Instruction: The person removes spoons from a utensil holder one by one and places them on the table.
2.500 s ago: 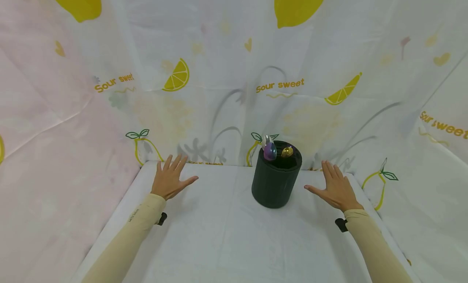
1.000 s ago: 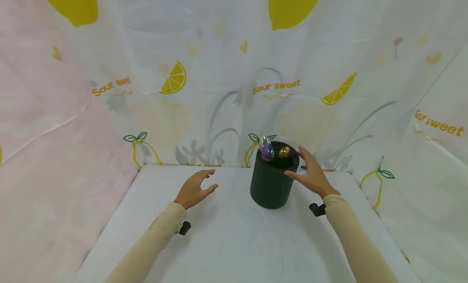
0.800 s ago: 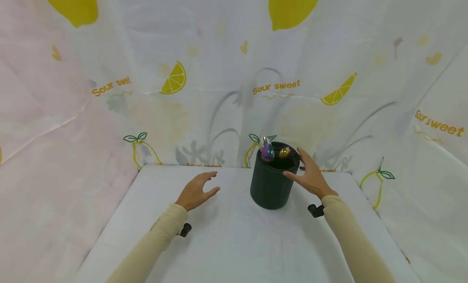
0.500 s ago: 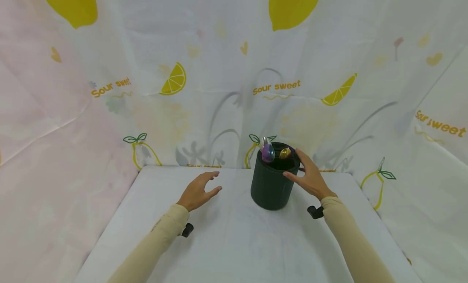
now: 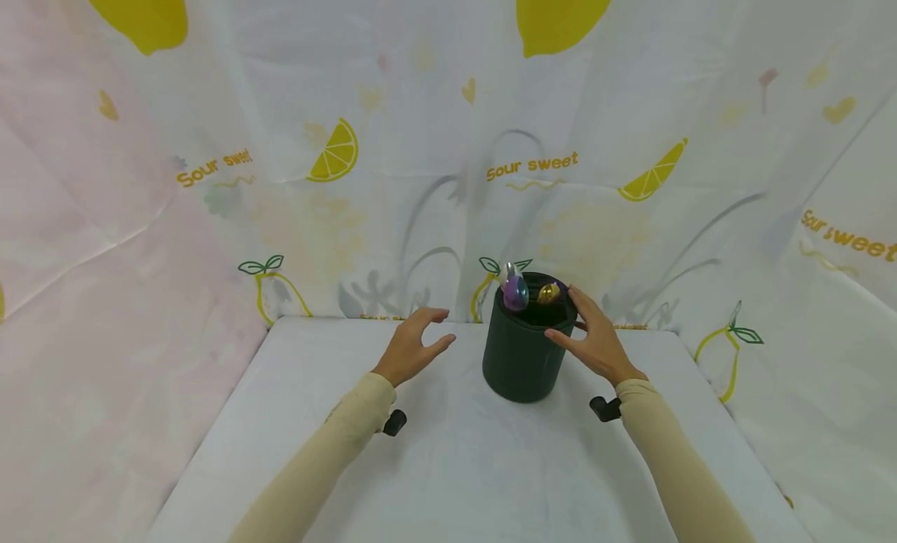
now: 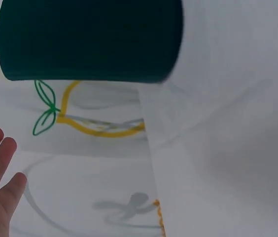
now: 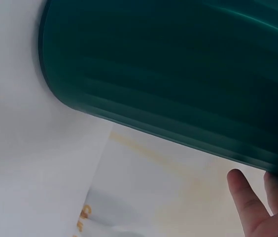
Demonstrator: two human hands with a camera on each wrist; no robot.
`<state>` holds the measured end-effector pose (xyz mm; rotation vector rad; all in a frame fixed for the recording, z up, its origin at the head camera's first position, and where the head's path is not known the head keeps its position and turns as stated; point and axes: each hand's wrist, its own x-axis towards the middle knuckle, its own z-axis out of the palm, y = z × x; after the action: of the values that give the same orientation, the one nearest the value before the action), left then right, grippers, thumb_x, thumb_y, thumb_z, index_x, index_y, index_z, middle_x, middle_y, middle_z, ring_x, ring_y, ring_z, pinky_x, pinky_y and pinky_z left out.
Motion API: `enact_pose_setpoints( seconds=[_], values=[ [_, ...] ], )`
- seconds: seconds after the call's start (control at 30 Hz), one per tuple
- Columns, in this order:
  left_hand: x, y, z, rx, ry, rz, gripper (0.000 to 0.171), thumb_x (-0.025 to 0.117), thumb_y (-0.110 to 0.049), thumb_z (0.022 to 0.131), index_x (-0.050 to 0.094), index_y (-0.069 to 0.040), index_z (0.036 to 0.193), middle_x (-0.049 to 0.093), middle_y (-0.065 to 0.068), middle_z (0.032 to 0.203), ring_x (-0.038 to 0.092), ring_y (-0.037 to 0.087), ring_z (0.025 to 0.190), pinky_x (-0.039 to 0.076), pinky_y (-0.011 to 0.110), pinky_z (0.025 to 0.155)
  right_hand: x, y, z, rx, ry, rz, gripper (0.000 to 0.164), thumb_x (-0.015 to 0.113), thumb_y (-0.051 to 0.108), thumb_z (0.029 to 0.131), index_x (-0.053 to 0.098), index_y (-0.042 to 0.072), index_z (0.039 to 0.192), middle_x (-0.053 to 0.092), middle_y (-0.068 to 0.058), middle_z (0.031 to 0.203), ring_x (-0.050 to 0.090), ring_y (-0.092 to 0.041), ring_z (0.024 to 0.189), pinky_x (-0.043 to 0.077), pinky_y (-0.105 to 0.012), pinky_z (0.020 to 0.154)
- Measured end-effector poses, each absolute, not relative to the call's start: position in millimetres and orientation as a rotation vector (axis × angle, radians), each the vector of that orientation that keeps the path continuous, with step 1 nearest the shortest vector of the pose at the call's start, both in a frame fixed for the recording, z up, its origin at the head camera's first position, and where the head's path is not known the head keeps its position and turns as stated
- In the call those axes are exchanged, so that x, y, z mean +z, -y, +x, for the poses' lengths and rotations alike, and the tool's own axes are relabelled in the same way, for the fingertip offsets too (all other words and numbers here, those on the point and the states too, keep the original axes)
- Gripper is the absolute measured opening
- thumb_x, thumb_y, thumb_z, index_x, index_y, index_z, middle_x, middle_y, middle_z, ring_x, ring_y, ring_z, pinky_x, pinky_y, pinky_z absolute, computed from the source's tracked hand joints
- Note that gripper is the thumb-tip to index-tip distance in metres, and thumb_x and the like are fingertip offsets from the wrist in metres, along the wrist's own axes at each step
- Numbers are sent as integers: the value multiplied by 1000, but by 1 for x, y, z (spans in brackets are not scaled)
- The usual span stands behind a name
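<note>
A dark green cylindrical holder (image 5: 522, 360) stands upright on the white-covered table, right of centre. Shiny rounded spoon-like heads, one purple-blue (image 5: 516, 294) and one gold (image 5: 549, 294), show at its mouth, with a silver one behind the purple. My right hand (image 5: 597, 347) is at the holder's upper right side, thumb in front and fingers spread toward its far side. In the right wrist view, fingertips (image 7: 275, 182) meet the holder's edge. My left hand (image 5: 412, 350) hovers left of the holder, holding nothing, thumb and fingers apart, a gap between it and the wall.
The table (image 5: 448, 481) has a white cover. Close behind it hangs a white cloth (image 5: 420, 83) printed with lemons and lettering, and it also closes off the right side. A pinkish cloth (image 5: 91, 333) lines the left.
Both hands have come inward from spread positions at the sides. The right reached the holder's side about a second ago and stays there; the left keeps moving right toward it. The holder stands still.
</note>
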<state>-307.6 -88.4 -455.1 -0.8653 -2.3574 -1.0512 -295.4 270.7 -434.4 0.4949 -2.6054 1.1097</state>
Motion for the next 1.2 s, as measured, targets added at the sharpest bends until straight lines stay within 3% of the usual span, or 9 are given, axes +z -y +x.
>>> enact_pose_setpoints(
  seconds=[0.4, 0.57, 0.93, 1.2],
  values=[
    [-418, 36, -325, -1393, 2255, -860, 32, 74, -14, 89, 64, -2, 117, 65, 11, 110, 63, 18, 101, 54, 24, 87, -440, -269, -293, 1159, 2586, 513, 92, 74, 40, 86, 21, 11, 156, 20, -9, 160, 27, -34, 142, 44, -54, 102],
    [-408, 20, -327, -1525, 2264, -785, 33, 72, -15, 90, 65, 0, 118, 66, 9, 110, 65, 18, 98, 54, 22, 86, -437, -270, -292, 1156, 2584, 500, 92, 74, 41, 86, 21, 15, 156, 21, -8, 160, 28, -34, 142, 44, -54, 102],
    [-403, 2, -332, -1581, 2369, -718, 32, 72, -27, 90, 69, -7, 114, 68, 4, 108, 66, 13, 96, 54, 21, 85, -434, -268, -292, 1183, 2579, 490, 91, 74, 42, 86, 20, 19, 156, 21, -7, 160, 28, -33, 142, 45, -53, 101],
    [-398, -10, -330, -1569, 2404, -737, 31, 71, -27, 91, 69, -5, 112, 69, 6, 109, 67, 14, 94, 55, 22, 82, -435, -270, -293, 1166, 2584, 479, 92, 73, 42, 87, 20, 16, 157, 21, -8, 160, 29, -34, 142, 45, -54, 100]
  ],
)
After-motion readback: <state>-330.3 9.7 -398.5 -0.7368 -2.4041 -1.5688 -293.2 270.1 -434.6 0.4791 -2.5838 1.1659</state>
